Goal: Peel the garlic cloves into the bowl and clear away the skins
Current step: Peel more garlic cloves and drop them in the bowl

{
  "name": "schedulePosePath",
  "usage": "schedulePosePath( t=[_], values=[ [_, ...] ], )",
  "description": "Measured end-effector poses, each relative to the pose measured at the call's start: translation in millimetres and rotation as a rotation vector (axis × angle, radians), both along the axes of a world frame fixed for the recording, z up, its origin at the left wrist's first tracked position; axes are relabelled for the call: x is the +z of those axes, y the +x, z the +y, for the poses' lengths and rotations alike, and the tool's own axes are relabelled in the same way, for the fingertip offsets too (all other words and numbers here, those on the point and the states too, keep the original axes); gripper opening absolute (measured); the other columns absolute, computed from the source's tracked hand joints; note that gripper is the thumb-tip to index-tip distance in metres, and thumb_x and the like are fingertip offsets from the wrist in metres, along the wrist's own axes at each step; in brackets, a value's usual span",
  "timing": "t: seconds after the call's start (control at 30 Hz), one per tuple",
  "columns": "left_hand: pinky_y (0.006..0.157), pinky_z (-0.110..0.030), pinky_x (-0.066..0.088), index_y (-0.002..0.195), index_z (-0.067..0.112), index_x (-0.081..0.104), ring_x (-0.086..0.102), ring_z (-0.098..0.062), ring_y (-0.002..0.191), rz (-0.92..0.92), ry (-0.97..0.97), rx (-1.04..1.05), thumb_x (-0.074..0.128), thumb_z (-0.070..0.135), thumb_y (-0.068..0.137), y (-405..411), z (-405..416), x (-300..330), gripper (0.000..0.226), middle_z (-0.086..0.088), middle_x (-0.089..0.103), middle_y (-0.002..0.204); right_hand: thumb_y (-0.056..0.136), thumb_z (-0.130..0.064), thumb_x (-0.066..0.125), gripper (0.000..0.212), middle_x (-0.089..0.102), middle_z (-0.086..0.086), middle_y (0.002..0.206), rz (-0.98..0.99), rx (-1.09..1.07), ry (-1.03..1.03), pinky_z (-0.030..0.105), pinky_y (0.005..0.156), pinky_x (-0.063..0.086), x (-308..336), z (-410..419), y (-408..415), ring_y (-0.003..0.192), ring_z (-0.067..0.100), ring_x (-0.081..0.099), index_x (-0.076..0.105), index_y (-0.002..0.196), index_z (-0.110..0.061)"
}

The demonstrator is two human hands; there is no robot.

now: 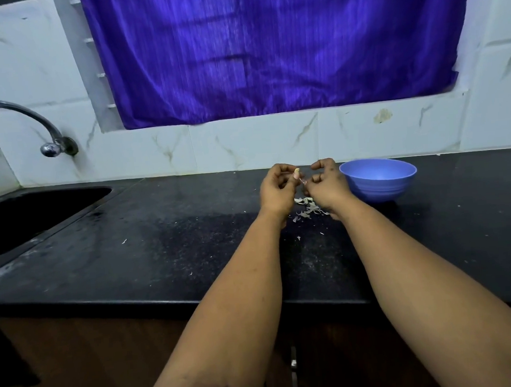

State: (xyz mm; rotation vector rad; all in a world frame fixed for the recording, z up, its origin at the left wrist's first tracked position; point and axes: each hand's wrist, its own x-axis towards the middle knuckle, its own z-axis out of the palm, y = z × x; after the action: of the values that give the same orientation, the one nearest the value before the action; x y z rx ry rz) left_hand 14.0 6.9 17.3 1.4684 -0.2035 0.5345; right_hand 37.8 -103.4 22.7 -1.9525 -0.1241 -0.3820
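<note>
1. Garlic clove (296, 171): small, pale cream, mostly bare. Pinched at the fingertips of the left hand (276, 192), raised above the desk (167, 243). A thin strip of skin hangs from it towards the right hand (325, 186), whose fingertips pinch it.
2. Bowl (378, 179): blue, round, ribbed outer wall, upright on the desk at 3 o'clock of the hands, just beside the right hand. Contents cannot be made out.
3. Skins (307, 208): pale grey-white papery flakes, loosely heaped on the desk directly below the hands, at 9 o'clock of the bowl; a few stray flecks lie nearer the desk's front edge.
</note>
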Motion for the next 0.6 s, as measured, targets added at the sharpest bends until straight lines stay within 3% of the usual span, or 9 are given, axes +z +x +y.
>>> schedulePosePath(
  t=[0.07,0.13,0.23,0.37,0.5,0.6],
  values=[
    [0.077,-0.029,0.054,0.089,0.018,0.057,0.063,-0.014,0.083,0.008,-0.063,0.014,0.061,0.010,0.092,1,3,1,0.009,-0.005,0.069,0.089,0.084,-0.023,0.066,0.027,0.067,-0.004,0.078,-0.002,-0.042,-0.079,0.048,0.080,0.057,-2,-1,1,0.081,0.020,0.068,0.044,0.098,-0.032],
    [0.081,-0.032,0.054,0.087,0.018,0.058,0.063,-0.016,0.084,0.023,-0.084,0.023,0.064,0.009,0.090,3,6,0,0.011,-0.004,0.068,0.086,0.081,-0.017,0.072,0.026,0.070,-0.003,0.074,0.018,-0.032,-0.002,0.045,0.077,0.058,0,-3,-4,0.078,0.019,0.070,0.050,0.091,-0.027],
    [0.079,-0.023,0.053,0.086,0.016,0.061,0.060,-0.013,0.082,0.027,-0.051,0.018,0.069,0.002,0.085,4,6,-1,0.016,-0.002,0.064,0.083,0.075,-0.007,0.079,0.020,0.070,0.003,0.066,0.001,-0.063,0.096,0.036,0.070,0.060,5,-6,-8,0.069,0.019,0.071,0.064,0.071,-0.020],
    [0.075,-0.013,0.051,0.094,0.009,0.063,0.059,-0.005,0.077,0.032,0.007,0.005,0.068,-0.004,0.083,1,2,-2,0.018,0.001,0.064,0.082,0.077,-0.010,0.080,0.010,0.067,0.002,0.064,-0.005,-0.044,0.137,0.016,0.051,0.052,6,-9,-12,0.047,0.001,0.061,0.071,0.079,-0.007],
    [0.074,-0.013,0.052,0.096,0.006,0.066,0.058,-0.003,0.073,0.042,0.040,0.034,0.072,-0.003,0.080,0,2,-1,0.020,0.003,0.063,0.078,0.078,-0.015,0.079,0.010,0.069,0.002,0.072,0.013,-0.067,0.073,0.028,0.066,0.057,5,-13,-8,0.060,0.009,0.063,0.072,0.083,-0.009],
    [0.080,-0.020,0.053,0.096,0.004,0.067,0.060,-0.004,0.075,0.034,0.053,0.039,0.072,-0.003,0.079,0,2,-2,0.020,0.003,0.065,0.080,0.082,-0.004,0.072,0.009,0.072,0.005,0.074,0.082,-0.014,0.078,0.037,0.077,0.060,3,-12,-4,0.069,0.015,0.070,0.072,0.081,-0.013]
  ],
)
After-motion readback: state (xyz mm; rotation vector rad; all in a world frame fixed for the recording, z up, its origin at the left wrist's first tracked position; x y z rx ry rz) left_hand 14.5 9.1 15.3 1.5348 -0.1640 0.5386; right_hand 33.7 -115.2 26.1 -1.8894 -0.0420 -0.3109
